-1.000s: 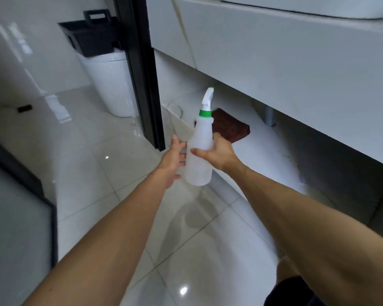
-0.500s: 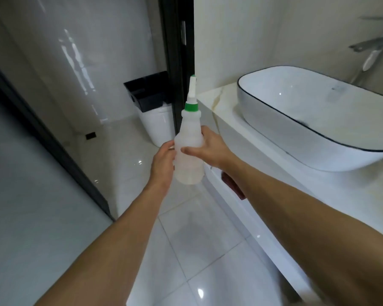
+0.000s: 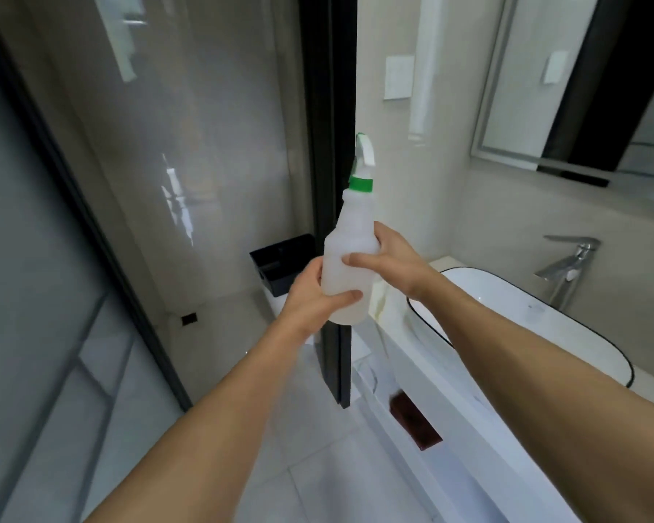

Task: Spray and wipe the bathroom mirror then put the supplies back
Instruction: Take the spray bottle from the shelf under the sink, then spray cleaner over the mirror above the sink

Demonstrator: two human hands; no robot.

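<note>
I hold a translucent white spray bottle [image 3: 350, 239] with a green collar and white trigger head upright in front of me. My left hand [image 3: 310, 296] grips its lower body, thumb across the front. My right hand [image 3: 391, 258] grips the bottle's right side a little higher. The mirror [image 3: 537, 77] hangs on the wall at the upper right, above and to the right of the bottle. A dark brown cloth [image 3: 414, 420] lies on the low shelf under the counter, below my right forearm.
A white basin with a black rim [image 3: 544, 330] sits on the counter [image 3: 389, 307] at right, a chrome tap [image 3: 567, 262] behind it. A black door frame [image 3: 329, 107] stands behind the bottle. A black caddy [image 3: 284, 264] rests on a white toilet beyond the frame. Glass panel at left.
The view has risen from the floor and under-counter shelf to the basin and mirror. Both hands have lifted the bottle higher, and my left hand now wraps round its lower body.
</note>
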